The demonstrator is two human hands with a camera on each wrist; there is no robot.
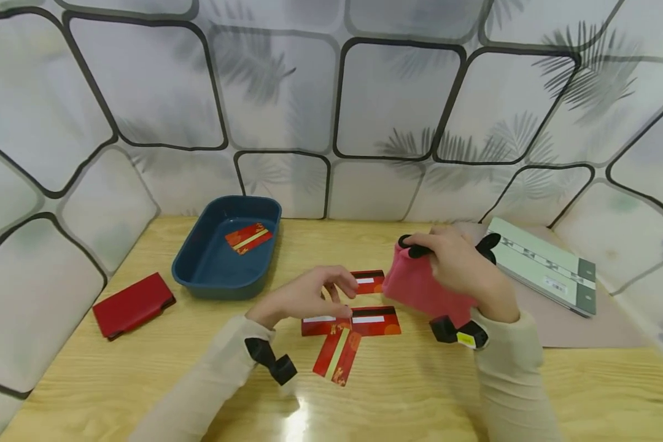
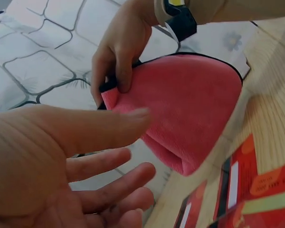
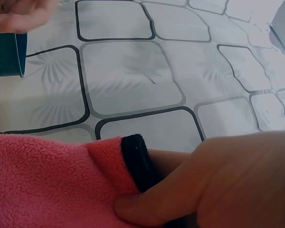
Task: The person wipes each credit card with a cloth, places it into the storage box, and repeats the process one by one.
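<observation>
My right hand holds up a pink fleecy cloth by its black-bound edge, the thumb pressed on its face in the right wrist view. The cloth hangs folded, just right of several red cards. Over those cards hovers my left hand, fingers loosely bent and nothing between them in the left wrist view. Two cards lie stripe side up, a back card and a right card. A third card is partly hidden by the left hand. Nearest me, a tilted card shows a gold band.
A blue tray at the back left holds another red card. Left of it lies a dark red wallet-like case. At the right, a pale green book or folder rests on a greyish mat. Patterned curtain-like sheeting surrounds the table.
</observation>
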